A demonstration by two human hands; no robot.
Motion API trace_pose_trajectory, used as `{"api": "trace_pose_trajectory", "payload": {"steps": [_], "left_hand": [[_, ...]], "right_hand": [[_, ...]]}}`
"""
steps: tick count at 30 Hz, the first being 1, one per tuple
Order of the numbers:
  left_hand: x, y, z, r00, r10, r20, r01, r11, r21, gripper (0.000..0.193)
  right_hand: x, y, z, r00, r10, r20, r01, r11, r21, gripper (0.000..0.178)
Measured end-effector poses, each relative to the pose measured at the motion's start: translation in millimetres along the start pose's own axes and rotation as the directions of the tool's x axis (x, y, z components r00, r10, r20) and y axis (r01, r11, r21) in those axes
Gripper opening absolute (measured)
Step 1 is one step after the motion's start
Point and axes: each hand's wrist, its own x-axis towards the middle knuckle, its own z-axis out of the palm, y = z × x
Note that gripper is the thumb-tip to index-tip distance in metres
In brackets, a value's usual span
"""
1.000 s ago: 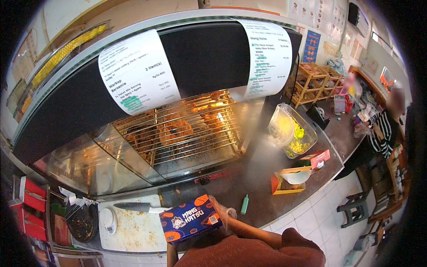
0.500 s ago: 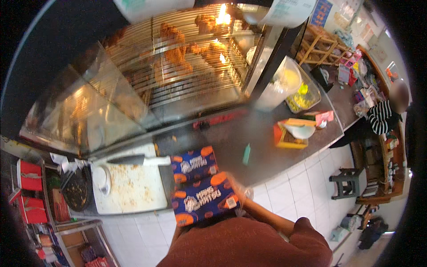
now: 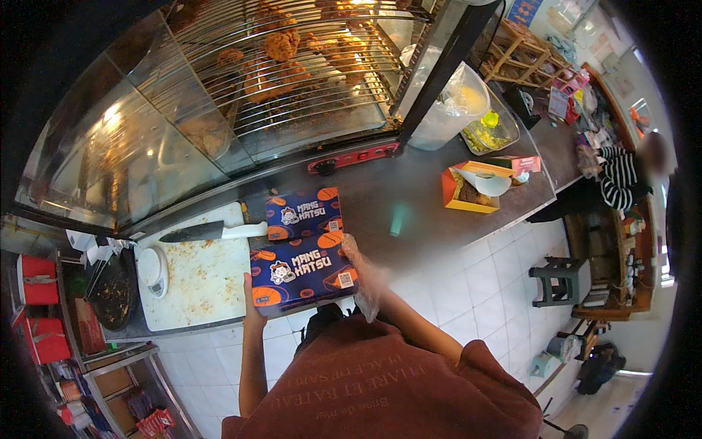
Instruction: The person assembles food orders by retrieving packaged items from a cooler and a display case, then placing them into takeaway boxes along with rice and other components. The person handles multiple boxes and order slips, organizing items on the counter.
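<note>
Dark-blue printed cardboard boxes with orange motifs, a near box [image 3: 303, 272] and a far box [image 3: 303, 212], lie one behind the other in front of the person; whether they share one level cannot be told. Largest about them is the glass-and-metal heated cabinet [image 3: 212, 110] with wire racks of browned fried pieces, then the dark brown desk [image 3: 373, 197], whose front edge the near box appears to overhang. Left of the boxes lies a crumb-strewn white rectangular cutting board [image 3: 205, 282], and beyond their right side stands a yellow-and-orange cardboard carton [image 3: 468, 194]. The left hand [image 3: 251, 301] is clamped on the near box's left edge; the right hand [image 3: 360, 269], in clear plastic, is clamped on its right, with fingers partly hidden. Smaller still are a white-handled steel knife [image 3: 208, 232], its handle ending just beside the far box, and a blurred slim green object [image 3: 398, 219]. Carrying these well calls for even pressure from both sides, a level base, and a path clear of that handle. Against half a second ago, both boxes reach farther over the desk, so the handle meets the far box's nearer part rather than its farther one, the left hand shows plainly, and the cabinet's red control strip [image 3: 355, 158] is sharper.
</note>
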Motion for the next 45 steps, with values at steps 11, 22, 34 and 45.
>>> {"api": "trace_pose_trajectory", "payload": {"steps": [11, 22, 34, 45], "left_hand": [[88, -50, 168, 0.893, -0.059, 0.447, -0.041, 0.977, 0.209, 0.043], [85, -56, 242, 0.967, -0.091, 0.238, 0.005, 0.941, 0.339, 0.072], [10, -134, 192, 0.765, 0.08, 0.64, -0.57, 0.546, 0.614, 0.051], [143, -55, 243, 0.543, -0.02, 0.84, -0.744, -0.474, 0.47, 0.059]], "right_hand": [[9, -124, -125, 0.978, -0.141, -0.157, 0.093, 0.957, -0.276, 0.04], [36, -144, -183, 0.986, -0.076, -0.148, 0.061, 0.993, -0.106, 0.06], [-29, 2, -259, 0.929, -0.24, -0.283, 0.12, 0.916, -0.383, 0.059], [55, -86, -194, 0.91, 0.157, 0.384, 0.413, -0.261, -0.873, 0.042]]}}
